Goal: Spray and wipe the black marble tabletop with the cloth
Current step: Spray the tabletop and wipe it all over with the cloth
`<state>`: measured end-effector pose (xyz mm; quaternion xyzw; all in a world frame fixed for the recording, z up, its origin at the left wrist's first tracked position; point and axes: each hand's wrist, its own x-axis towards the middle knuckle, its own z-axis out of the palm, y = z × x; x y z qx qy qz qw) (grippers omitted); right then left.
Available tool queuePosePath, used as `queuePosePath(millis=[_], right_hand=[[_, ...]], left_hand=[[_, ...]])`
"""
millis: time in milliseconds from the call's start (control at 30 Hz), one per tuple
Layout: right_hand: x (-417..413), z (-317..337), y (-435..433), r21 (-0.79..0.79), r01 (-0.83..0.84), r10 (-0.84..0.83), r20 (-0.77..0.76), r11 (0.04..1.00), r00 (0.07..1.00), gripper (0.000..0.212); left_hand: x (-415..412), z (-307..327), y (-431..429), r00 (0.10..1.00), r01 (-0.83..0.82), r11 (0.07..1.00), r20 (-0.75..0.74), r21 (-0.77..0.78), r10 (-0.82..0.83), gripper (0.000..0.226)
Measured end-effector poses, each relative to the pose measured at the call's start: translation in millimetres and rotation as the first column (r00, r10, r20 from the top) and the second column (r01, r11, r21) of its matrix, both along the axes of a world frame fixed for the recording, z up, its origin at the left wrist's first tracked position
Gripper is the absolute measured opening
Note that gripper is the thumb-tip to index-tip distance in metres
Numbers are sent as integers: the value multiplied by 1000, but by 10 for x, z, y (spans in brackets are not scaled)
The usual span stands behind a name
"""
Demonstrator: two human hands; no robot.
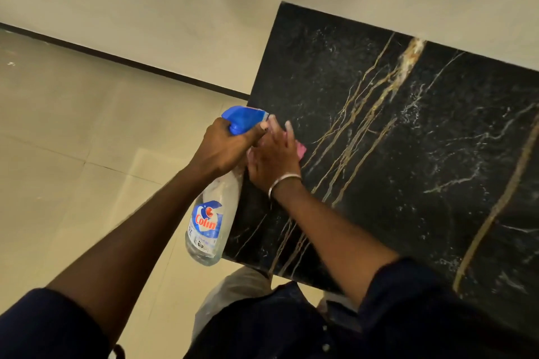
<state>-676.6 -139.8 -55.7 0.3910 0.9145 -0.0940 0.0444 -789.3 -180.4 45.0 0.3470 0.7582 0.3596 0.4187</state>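
1. I see the left hand wrapped round the neck of the spray bottle, fingers curled tight just under the blue trigger head; the bottle hangs off the left edge of the tabletop, over the floor
2. The bottle looks nearly empty and clear, so I judge it light; its plastic could be slippery when wet, and the neck is the sensible place to hold it
3. The right hand lies flat on the marble near its left edge, fingers loosely spread, pressing down on a pink cloth of which only a corner shows
4. The cloth seems soft and limp; I would keep it under a flat palm rather than pinch it, so it does not bunch
5. The marble is hard and smooth, so I expect the cloth to glide easily
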Motion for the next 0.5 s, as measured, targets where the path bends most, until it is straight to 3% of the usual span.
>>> queuePosePath(millis=[133, 233, 500], right_hand=[[-166, -53, 1011, 15, 138, -138, 6, 990, 990, 66], [-246, -62, 1509, 25, 227, -227, -15, 974, 974, 62], [-274, -29, 1421, 36, 245, -244, -20, 969, 970, 61]], left_hand=[[-62, -32, 109, 999, 20, 999, -34, 37, -18, 26], [-104, -105, 132, 999, 28, 999, -32, 32, -27, 39], [-234, -72, 35, 998, 43, 999, -54, 16, -42, 43]])
